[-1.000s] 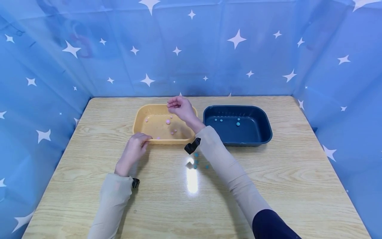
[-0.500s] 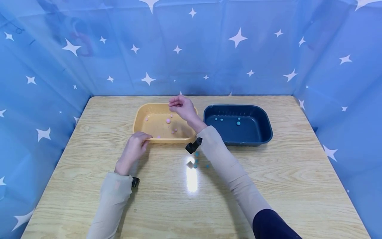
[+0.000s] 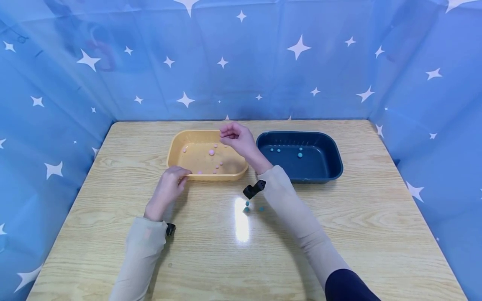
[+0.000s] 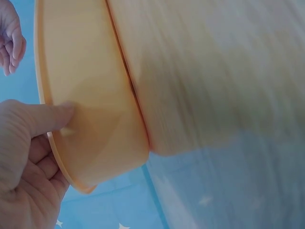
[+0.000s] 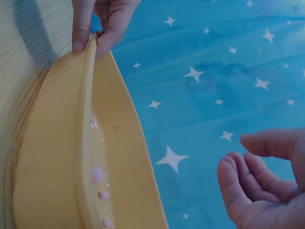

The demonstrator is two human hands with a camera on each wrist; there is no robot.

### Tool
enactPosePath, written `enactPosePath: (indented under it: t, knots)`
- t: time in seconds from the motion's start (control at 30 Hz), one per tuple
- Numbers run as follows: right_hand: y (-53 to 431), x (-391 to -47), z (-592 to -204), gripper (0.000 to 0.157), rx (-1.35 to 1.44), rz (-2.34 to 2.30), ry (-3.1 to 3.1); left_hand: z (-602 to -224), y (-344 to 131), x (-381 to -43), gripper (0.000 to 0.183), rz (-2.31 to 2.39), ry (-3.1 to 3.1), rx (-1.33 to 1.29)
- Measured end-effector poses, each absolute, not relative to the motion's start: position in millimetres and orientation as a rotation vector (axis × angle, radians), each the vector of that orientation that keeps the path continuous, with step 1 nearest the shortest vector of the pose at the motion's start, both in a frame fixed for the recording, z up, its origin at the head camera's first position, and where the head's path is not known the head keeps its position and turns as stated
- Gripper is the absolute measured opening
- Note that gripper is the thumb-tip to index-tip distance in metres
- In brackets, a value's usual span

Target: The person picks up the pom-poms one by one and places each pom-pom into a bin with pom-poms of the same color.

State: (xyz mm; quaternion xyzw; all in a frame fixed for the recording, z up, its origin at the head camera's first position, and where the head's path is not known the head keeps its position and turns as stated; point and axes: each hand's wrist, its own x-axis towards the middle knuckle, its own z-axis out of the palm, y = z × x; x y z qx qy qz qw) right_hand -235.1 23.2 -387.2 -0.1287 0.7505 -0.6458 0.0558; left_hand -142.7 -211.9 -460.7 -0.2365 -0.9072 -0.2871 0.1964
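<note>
Pale wood-grain bench [image 3: 339,234], running out to the near side of both hands; a bright streak of glare [image 3: 242,228] lies on it between the two forearms. Beyond the hands and out to either side, blue cloth [image 3: 256,77] printed with white four-pointed stars, creased, with a faint reddish smudge to the far left. Left hand [image 3: 167,190] clamped on the near rim of the yellow tray [image 3: 214,177] toward its left end, thumb outside the wall, fingers on the inner side. Right hand [image 3: 239,139] raised above the tray's right end, thumb and fingertips apart, fingers bent; nothing visible between them. Small pink balls [image 3: 211,152] scattered on the tray floor, between the two hands; one sits close to the near wall, just right of the left hand. Dark blue tray [image 3: 312,181] on the bench to the right of the right hand, four teal balls [image 3: 300,155] inside. More teal balls on the bench nearer the person than the right hand, by that arm's pale sleeve [image 3: 297,221]; the sleeve may cover others, cannot tell. A black device [image 3: 254,189] at the right wrist, another at the left. Forearm shadows fall on the wood beside both sleeves.
</note>
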Motion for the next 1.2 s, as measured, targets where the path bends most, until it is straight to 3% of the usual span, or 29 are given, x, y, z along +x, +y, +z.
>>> enactPosePath:
  t: [0.6,1.2]
  knots:
    - [66,-198,-384,0.019,-0.498,-1.925,2.310,-458,-208,-138,0.027,-0.903,-2.406,-0.697]
    - [110,-178,-387,0.022,-0.488,-1.843,2.389,-448,-172,-133,0.027,-1.100,-2.237,-0.818]
